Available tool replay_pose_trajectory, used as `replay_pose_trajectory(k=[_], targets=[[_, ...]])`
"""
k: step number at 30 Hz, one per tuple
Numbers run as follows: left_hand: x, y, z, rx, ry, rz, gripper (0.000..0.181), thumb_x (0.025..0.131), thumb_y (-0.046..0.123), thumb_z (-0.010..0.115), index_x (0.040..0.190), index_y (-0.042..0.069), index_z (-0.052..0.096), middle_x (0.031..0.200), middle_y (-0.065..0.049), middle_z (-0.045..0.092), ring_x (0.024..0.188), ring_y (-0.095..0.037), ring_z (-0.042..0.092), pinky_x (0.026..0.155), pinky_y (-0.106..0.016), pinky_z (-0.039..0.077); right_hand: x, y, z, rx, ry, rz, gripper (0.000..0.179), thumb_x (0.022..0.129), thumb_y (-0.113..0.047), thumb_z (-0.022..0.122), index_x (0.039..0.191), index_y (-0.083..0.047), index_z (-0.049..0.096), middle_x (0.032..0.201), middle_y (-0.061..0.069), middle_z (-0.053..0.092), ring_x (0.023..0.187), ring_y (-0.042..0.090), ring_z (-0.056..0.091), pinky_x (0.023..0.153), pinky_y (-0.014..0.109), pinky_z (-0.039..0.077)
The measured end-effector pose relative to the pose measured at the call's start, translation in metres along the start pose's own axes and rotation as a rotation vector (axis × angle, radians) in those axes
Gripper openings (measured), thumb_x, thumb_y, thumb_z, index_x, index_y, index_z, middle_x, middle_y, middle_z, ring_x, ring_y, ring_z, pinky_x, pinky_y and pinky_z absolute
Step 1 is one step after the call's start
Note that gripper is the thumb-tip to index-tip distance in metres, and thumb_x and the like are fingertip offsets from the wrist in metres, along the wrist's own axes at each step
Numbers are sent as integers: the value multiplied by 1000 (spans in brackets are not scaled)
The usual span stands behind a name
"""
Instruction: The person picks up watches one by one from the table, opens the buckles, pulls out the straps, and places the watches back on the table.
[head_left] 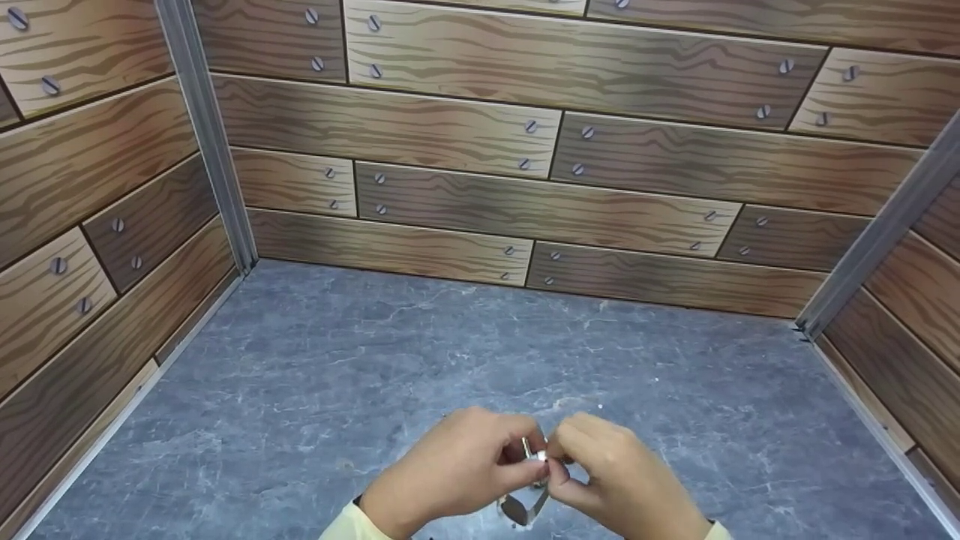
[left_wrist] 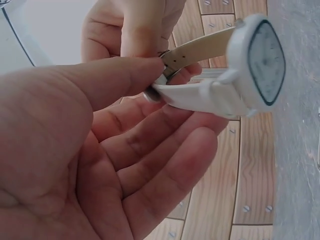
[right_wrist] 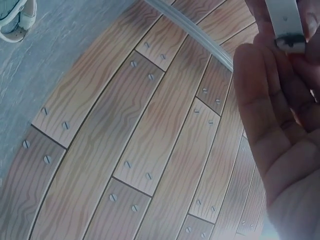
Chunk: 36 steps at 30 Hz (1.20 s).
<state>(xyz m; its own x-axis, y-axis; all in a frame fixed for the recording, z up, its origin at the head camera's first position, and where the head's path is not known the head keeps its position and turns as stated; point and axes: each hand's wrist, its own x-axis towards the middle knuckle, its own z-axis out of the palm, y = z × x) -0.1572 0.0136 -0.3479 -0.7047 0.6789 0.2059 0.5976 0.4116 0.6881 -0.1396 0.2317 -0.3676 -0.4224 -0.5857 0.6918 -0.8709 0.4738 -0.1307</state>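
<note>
A white wristwatch (left_wrist: 267,62) with a pale strap hangs in the air between both hands, its dial edged in dark green. My left hand (head_left: 469,461) pinches the strap near its buckle between thumb and forefinger, the other fingers spread loosely below. Opposite it, my right hand (head_left: 611,461) pinches the strap at the same spot, fingertips close to the left thumb. The strap forms a loop, with small holes along its beige inner side. In the right wrist view, the metal buckle (right_wrist: 290,43) shows at the fingertips. Fingers partly hide the buckle area.
Another white-strapped watch (right_wrist: 17,22) shows at the upper left of the right wrist view, against the grey surface. The grey marbled tabletop (head_left: 300,390) is enclosed by wood-patterned panels (head_left: 450,135), with metal strips (head_left: 214,142) at the corners.
</note>
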Motion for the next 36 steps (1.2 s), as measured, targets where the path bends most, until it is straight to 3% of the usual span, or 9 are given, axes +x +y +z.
replay_pose_trajectory(k=[4, 9, 12, 17, 20, 25, 29, 36], targets=[[-1, 2, -2, -54, 32, -19, 10, 101, 31, 69, 99, 21, 73, 78, 17, 69, 68, 6, 60, 64, -17, 51, 2, -1, 4, 14, 82, 19, 37, 66, 14, 68, 85, -16, 57, 82, -10, 58, 74, 2, 56, 66, 10, 47], [-3, 4, -5, -55, 56, -31, 13, 101, 34, 69, 98, 22, 71, 78, 18, 69, 66, 5, 60, 61, -18, 51, 3, -1, 5, 59, 125, 44, 36, 72, 15, 67, 89, -16, 60, 87, -9, 63, 76, 3, 61, 68, 12, 52], [-3, 3, -6, -11, 39, -21, 11, 99, 33, 71, 99, 22, 74, 75, 18, 68, 64, 6, 58, 60, -17, 50, 1, 3, 1, 91, 83, -6, 30, 82, 10, 73, 97, -15, 67, 92, -7, 67, 81, 6, 64, 73, 15, 53], [-1, 0, -5, 110, -2, 27, 8, 96, 30, 75, 101, 24, 79, 73, 20, 66, 61, 9, 54, 60, -14, 46, -4, 6, -6, 116, -69, -43, 11, 98, -8, 71, 105, -16, 71, 98, -7, 68, 84, 5, 64, 76, 13, 51], [0, -1, -3, 151, -17, 31, 8, 96, 32, 75, 98, 25, 78, 73, 21, 66, 61, 11, 53, 59, -13, 45, -4, 5, -5, 69, -109, -40, 19, 91, -3, 75, 100, -19, 68, 94, -10, 63, 78, 2, 57, 71, 10, 46], [0, -2, 1, 168, -42, 16, 12, 97, 37, 73, 100, 25, 76, 73, 21, 67, 61, 12, 54, 60, -13, 46, -3, 2, -3, -6, -107, -45, 34, 75, 6, 78, 92, -20, 64, 87, -11, 54, 73, 1, 47, 65, 10, 40], [-1, -2, 1, 135, -53, -12, 14, 98, 36, 73, 104, 24, 72, 71, 21, 64, 60, 8, 54, 61, -15, 47, -2, 1, -3, -20, -112, -51, 33, 75, 5, 77, 90, -21, 63, 85, -12, 52, 72, 1, 44, 65, 10, 38], [-1, -2, -1, 56, -49, -43, 3, 97, 25, 70, 99, 23, 71, 79, 21, 67, 69, 7, 59, 68, -17, 51, 1, 0, 1, -37, -91, -68, 28, 77, 4, 72, 85, -18, 57, 81, -9, 47, 70, 2, 41, 62, 11, 36]])
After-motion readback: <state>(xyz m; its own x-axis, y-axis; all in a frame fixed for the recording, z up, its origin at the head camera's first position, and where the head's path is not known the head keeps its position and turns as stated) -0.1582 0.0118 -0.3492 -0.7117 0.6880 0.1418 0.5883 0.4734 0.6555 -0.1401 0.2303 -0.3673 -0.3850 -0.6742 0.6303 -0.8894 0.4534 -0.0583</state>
